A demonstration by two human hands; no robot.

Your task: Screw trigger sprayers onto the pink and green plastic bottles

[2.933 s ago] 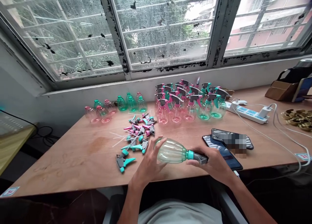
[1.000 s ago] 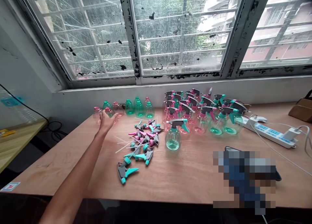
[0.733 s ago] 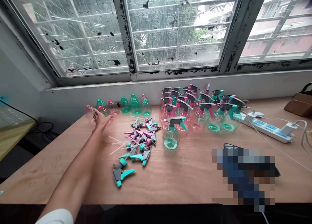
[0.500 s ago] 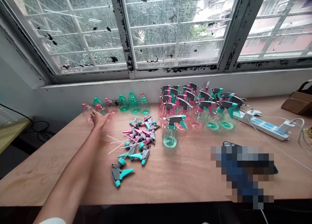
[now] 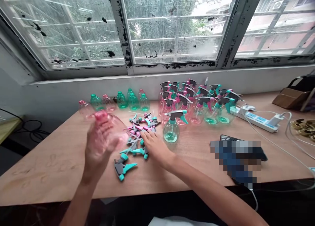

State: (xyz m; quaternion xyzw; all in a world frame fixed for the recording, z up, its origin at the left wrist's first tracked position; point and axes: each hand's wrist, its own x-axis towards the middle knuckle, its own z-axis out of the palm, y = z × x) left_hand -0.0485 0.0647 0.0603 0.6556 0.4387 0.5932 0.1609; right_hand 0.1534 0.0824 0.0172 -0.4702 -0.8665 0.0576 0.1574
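Observation:
My left hand (image 5: 98,144) is closed around a clear pink bottle (image 5: 115,129), which is raised above the table and tilted, slightly blurred. My right hand (image 5: 154,145) reaches into the pile of spray heads, its fingers stretched over the pink and grey spray heads (image 5: 134,129); the fingertips partly cover them. Teal and grey spray heads (image 5: 141,151) with white tubes lie just beside and below the fingers. One more teal spray head (image 5: 121,167) lies nearer the front edge. To the right of my right hand stands a green spray bottle (image 5: 171,131) with its head on.
Headless pink bottles (image 5: 85,109) and green bottles (image 5: 134,101) stand at the back left. Several spray bottles with heads (image 5: 197,104) stand crowded by the wall. A power strip (image 5: 256,119), cables, a phone (image 5: 256,150) and a brown box (image 5: 285,98) are on the right.
My left hand has come back from the bottles at the rear left, lifting a pink bottle towards me. My right hand has entered the view and reached the spray heads.

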